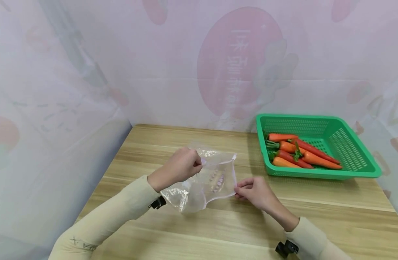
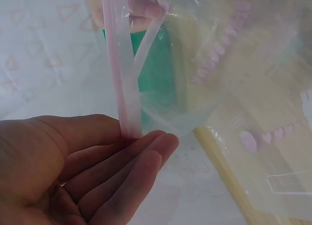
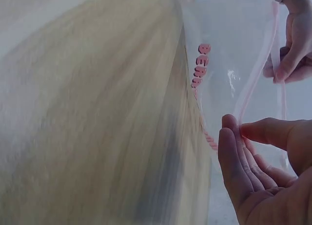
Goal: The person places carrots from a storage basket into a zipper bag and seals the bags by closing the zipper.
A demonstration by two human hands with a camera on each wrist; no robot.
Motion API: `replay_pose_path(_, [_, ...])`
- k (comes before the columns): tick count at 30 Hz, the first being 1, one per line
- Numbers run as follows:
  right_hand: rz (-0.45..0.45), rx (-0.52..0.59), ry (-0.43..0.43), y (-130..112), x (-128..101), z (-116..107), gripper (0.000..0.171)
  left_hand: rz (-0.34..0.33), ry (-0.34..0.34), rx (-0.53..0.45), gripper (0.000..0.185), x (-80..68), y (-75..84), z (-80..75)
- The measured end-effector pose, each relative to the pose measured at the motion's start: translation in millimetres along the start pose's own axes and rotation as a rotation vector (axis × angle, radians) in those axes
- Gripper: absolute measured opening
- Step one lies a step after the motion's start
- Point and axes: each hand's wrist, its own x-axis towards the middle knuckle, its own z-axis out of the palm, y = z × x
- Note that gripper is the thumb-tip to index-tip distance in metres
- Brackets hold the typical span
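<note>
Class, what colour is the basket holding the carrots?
Green; the basket shows best in the head view.

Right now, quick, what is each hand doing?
Left hand: pinches the far side of the rim of the clear zip bag.
Right hand: pinches the bag's near rim between thumb and fingers.

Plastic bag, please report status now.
Left hand and right hand each pinch the clear plastic bag rim. Mouth partly open, bag empty. Carrots in green basket, apart.
</note>
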Motion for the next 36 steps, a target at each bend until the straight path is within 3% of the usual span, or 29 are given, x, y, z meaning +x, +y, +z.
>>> replay_pose_path(22, [0.067,0.019,0.056,16.7,13.8,-24.0,0.02,-0.054,-0.045,-0.052,0.04,-17.6,-24.2,-3.5])
replay_pose_path(29, [0.045,-0.013,0.07,18.9,13.2,-24.8,0.019,-0.073,-0.077,-0.112,0.02,-17.6,-20.6,-0.6])
replay_pose_path(36, [0.008,-0.062,0.087,21.9,13.3,-24.1,0.017,-0.079,-0.068,-0.153,0.018,-15.1,-14.5,4.2])
